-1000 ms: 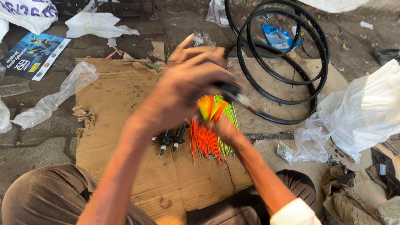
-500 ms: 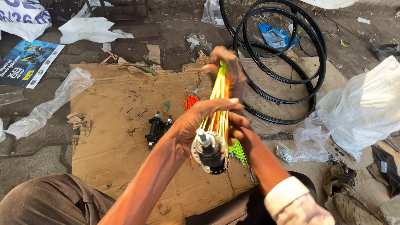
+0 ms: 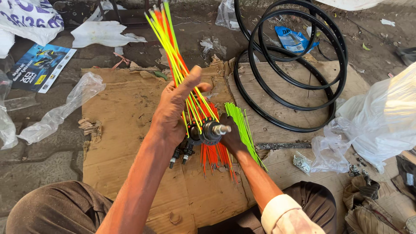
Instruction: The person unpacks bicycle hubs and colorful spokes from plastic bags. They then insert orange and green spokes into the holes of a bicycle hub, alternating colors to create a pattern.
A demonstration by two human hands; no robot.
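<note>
Hub (image 3: 211,130) bristling with neon spokes (image 3: 173,47)

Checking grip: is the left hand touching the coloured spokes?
Touching: head view shows the left hand wrapped around the coloured spokes, thumb pressed across them.

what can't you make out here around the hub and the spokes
- Head view: right hand is mostly behind the hub; its grip is hidden.
- Left hand covers where the coloured spokes enter the hub.
- Spoke tips are cut off by the top edge.
- Small fittings near the plastic bag: too small.
</note>
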